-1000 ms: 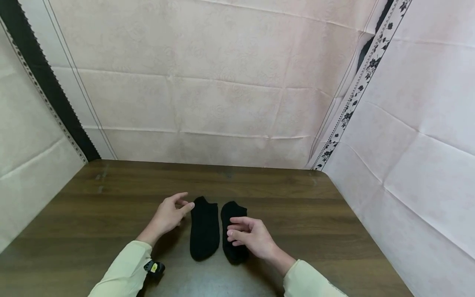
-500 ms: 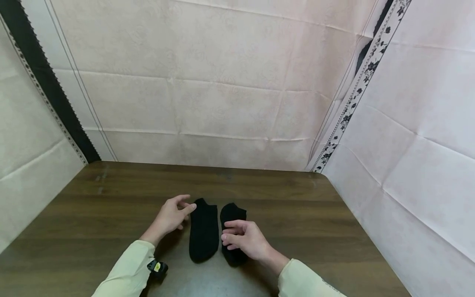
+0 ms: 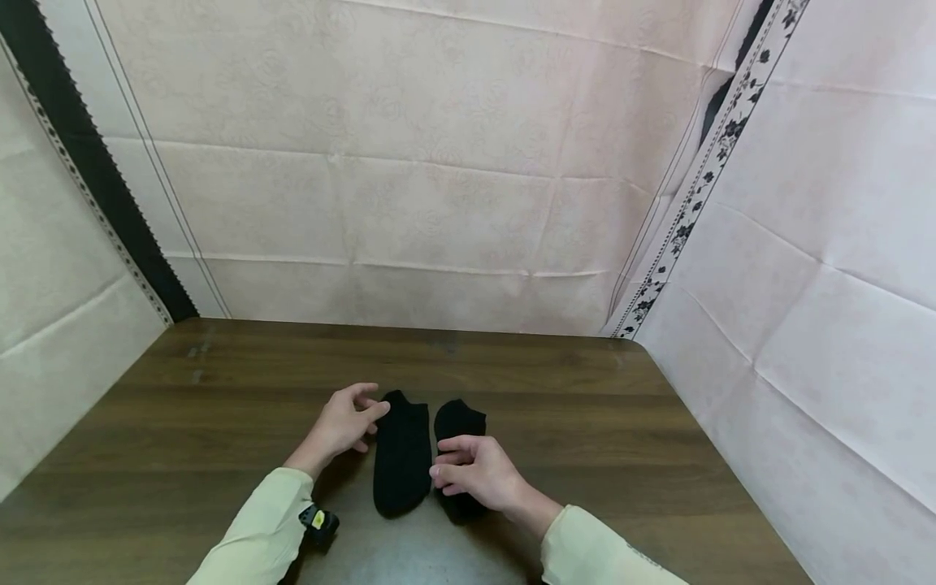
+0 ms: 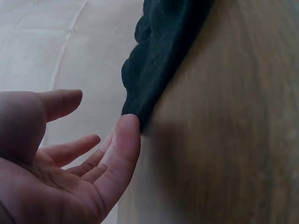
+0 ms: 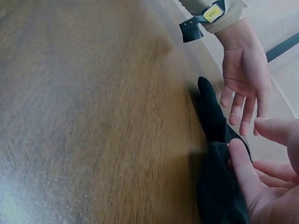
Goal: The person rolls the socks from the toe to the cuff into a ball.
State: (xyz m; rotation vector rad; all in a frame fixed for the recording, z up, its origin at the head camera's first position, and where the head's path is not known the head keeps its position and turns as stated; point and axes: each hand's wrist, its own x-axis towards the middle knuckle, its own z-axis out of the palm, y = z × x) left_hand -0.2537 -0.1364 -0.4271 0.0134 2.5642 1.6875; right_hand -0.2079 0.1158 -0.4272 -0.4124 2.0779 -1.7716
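Note:
Two black ankle socks lie side by side on the wooden table, slightly apart. Beside the upper left edge of the left sock (image 3: 402,467), my left hand (image 3: 340,424) has its fingers loosely bent. In the left wrist view, one fingertip of that hand (image 4: 70,186) meets or overlaps the edge of a dark sock (image 4: 154,56), and its thumb stays away from it. My right hand (image 3: 486,478) is over the right sock (image 3: 459,420) and hides its middle. The right wrist view has its relaxed fingers at the near sock (image 5: 217,186); contact is unclear.
The brown table (image 3: 621,471) extends around both hands. Pale creased cloth (image 3: 439,203) hangs behind it, with more cloth on both sides. A black device with a yellow label (image 3: 318,524) sits on the left wrist.
My right hand has shifted left and slightly toward me over the right sock. My left hand has edged right, closer to the left sock. The socks stay in place.

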